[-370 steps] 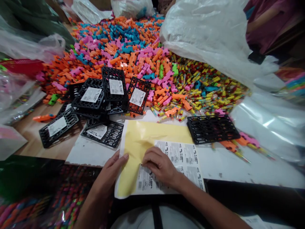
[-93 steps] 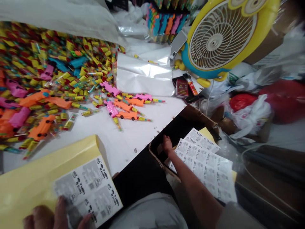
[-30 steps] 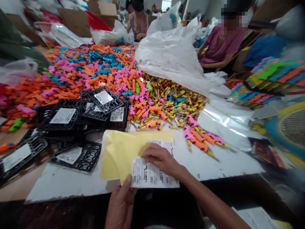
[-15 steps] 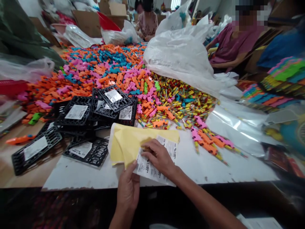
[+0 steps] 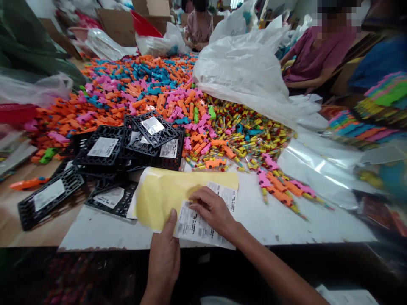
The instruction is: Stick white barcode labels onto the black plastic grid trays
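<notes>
A yellow-backed sheet of labels (image 5: 155,195) lies over the near edge of the white board, with printed white labels on its right part. My left hand (image 5: 165,250) grips the sheet's lower edge, thumb on top and fingers beneath. Over the labels, my right hand (image 5: 211,209) has its fingers bent and thumb and fingertips close together at a label's upper edge; whether a label is between them is too small to tell. Black lattice trays (image 5: 104,146) with white labels are piled to the left of the sheet.
Orange, pink and blue toy pieces (image 5: 127,91) are heaped behind the trays. Yellow-capped tubes (image 5: 251,144) lie beside a big plastic bag (image 5: 238,72). Joined toys (image 5: 280,195) rest at the right. Two people sit across the table.
The sheet's left part has unfolded and flattened toward the left. My left hand has shifted slightly left, its thumb now higher on the sheet. My right hand has barely moved.
</notes>
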The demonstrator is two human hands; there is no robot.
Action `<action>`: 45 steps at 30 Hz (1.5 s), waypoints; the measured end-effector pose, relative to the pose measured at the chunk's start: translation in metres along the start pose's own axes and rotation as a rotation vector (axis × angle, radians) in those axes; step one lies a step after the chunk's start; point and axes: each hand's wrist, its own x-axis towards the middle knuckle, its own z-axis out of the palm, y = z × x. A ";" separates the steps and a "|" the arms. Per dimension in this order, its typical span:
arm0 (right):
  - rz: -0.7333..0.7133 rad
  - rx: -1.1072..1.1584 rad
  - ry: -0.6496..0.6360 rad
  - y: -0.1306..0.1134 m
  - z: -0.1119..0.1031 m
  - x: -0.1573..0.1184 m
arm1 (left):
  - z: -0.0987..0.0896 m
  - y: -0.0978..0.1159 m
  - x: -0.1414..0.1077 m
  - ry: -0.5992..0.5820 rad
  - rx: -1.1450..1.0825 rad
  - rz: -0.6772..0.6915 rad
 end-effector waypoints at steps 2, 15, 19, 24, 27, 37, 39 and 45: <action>-0.002 0.015 0.052 0.000 0.002 0.002 | 0.000 -0.001 -0.001 -0.013 -0.022 0.018; -0.188 -0.077 0.186 -0.005 0.013 -0.005 | 0.004 -0.007 -0.001 0.097 -0.024 0.140; -0.217 -0.090 0.208 -0.006 0.017 -0.010 | 0.006 -0.004 -0.003 0.088 -0.031 0.133; -0.107 -0.026 0.157 -0.008 0.017 -0.010 | 0.007 -0.003 -0.002 0.074 -0.019 0.103; -0.051 0.009 0.167 -0.006 0.016 -0.010 | 0.008 -0.004 -0.001 0.088 -0.015 0.092; -0.040 -0.008 0.073 -0.010 0.011 -0.006 | 0.008 -0.004 -0.003 0.116 0.004 0.091; 0.010 0.028 0.092 -0.011 0.010 -0.006 | 0.008 -0.005 -0.004 0.099 0.005 0.092; -0.014 0.040 0.077 -0.011 0.007 -0.008 | 0.009 -0.007 -0.007 0.092 0.014 0.101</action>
